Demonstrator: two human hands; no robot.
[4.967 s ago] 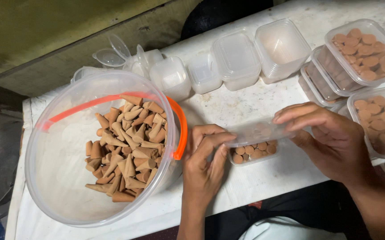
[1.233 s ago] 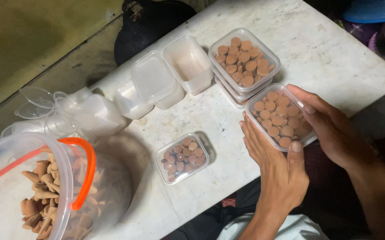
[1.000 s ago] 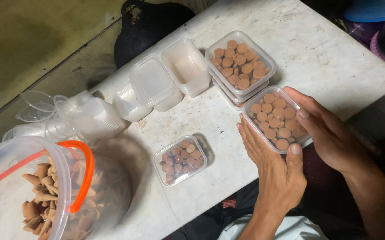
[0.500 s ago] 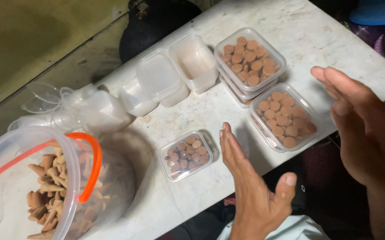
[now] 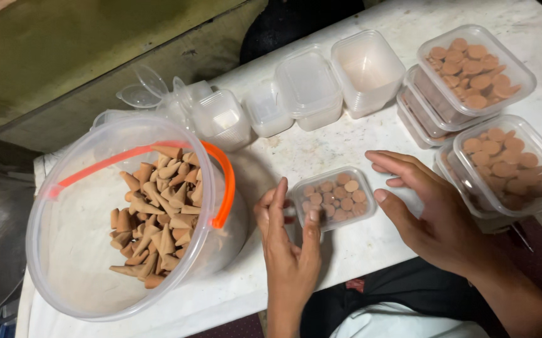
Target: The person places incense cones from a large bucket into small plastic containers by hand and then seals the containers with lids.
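Note:
A small lidded clear box (image 5: 335, 198) filled with round brown pieces sits on the white table (image 5: 371, 244) between my hands. My left hand (image 5: 288, 245) touches its left edge with the fingertips and thumb, fingers loosely spread. My right hand (image 5: 426, 209) hovers at the box's right side, fingers apart and empty. To the right stand larger filled boxes (image 5: 502, 163), stacked, with another stack (image 5: 468, 72) behind them.
A big clear bucket (image 5: 71, 250) with an orange handle (image 5: 219, 181) holds brown cones at the left. Empty clear boxes (image 5: 308, 84) and lids (image 5: 149, 91) line the back of the table. The table's near edge runs just below my hands.
My hands left the large filled box at the right and came to the small box in the middle. The view has swung left, showing the whole bucket.

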